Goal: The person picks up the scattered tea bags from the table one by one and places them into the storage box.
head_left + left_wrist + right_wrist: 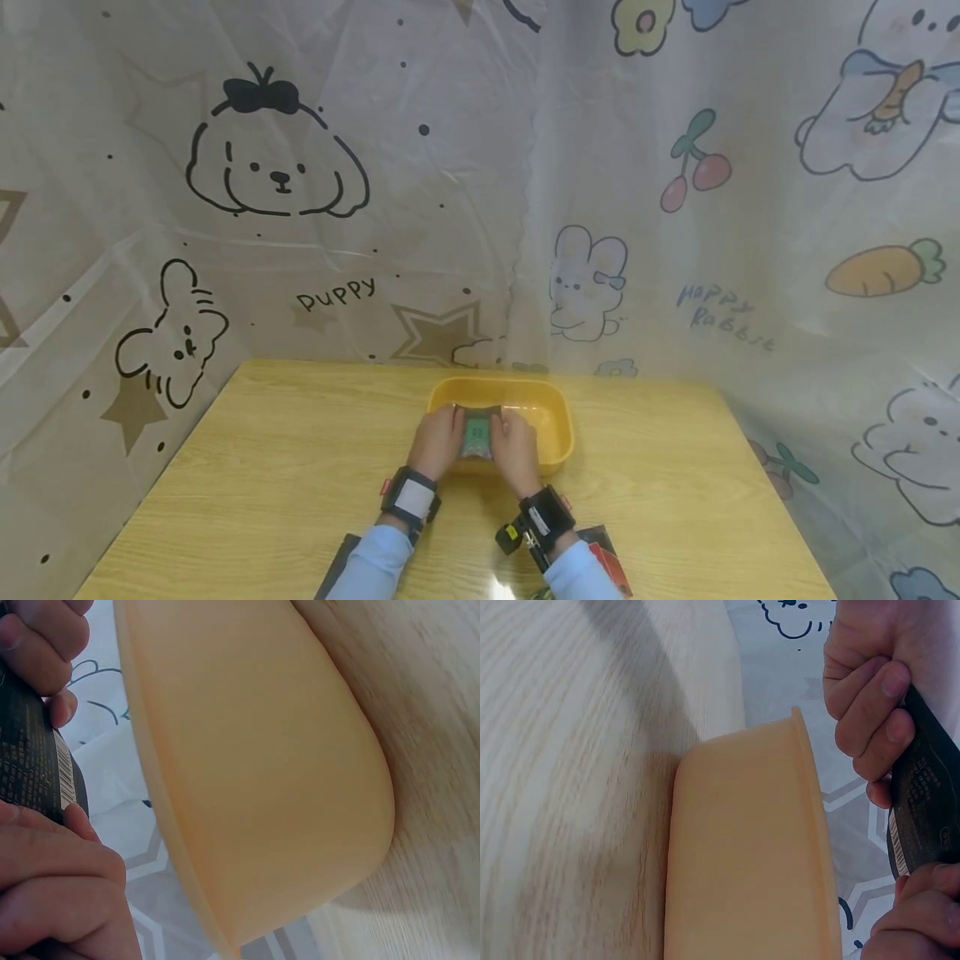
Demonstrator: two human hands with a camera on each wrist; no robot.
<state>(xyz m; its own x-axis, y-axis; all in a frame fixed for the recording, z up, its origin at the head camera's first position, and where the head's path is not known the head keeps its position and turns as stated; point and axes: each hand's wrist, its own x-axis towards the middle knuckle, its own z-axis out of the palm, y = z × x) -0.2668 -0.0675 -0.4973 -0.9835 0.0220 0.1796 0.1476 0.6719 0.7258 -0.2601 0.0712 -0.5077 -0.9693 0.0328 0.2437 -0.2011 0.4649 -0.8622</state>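
Note:
Both hands hold a small packet (476, 437), green and clear on the side facing the head camera, over the near part of a yellow plastic tub (557, 421). The left hand (437, 439) grips its left edge and the right hand (516, 450) its right edge, fingers curled beneath and thumbs on top. The wrist views show the packet's dark underside (26, 754) with fine print and a barcode. It hangs above the level of the tub's rim. The tub's outer wall (742, 847) stands upright on the table.
The wooden table (300, 450) reaches back to a patterned curtain (420, 167). A dark flat item (337, 567) lies partly under the left sleeve. Beside the right sleeve lies a red and dark item (611, 568), mostly covered. Both wrists wear black camera straps (546, 517).

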